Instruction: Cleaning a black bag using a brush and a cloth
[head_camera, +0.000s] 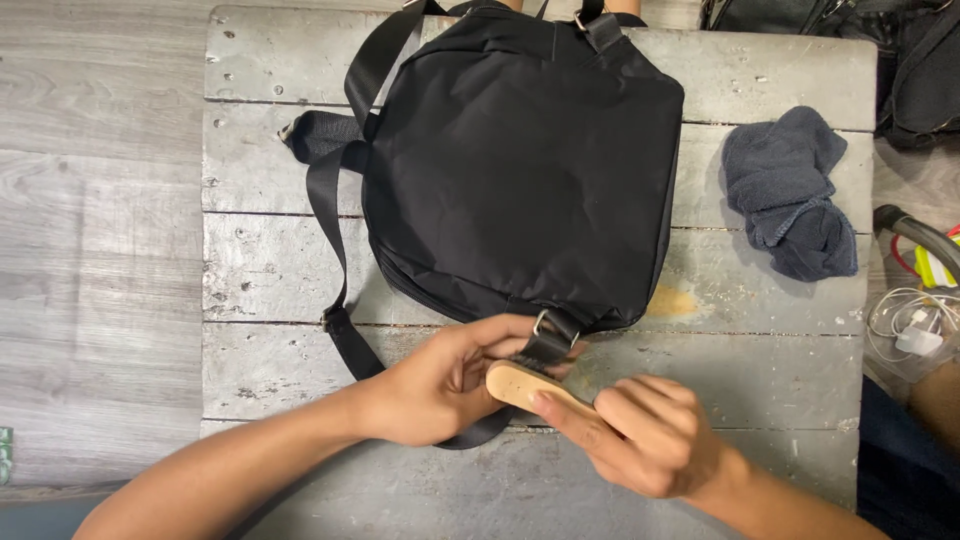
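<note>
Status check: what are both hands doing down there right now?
Left hand pinching black bag strap. Right hand holding wooden brush on strap. Blue cloth lies aside.

- The bag (520, 170) is plain black, with black straps (325, 200).
- The brush (525, 385) is pale tan wood.
- The cloth (790, 195), right of the bag, is dark blue-grey.
- The worktop (760, 370) is weathered grey planks with a yellowish stain.
- The cable (915, 320), right of the cloth, is white.
</note>
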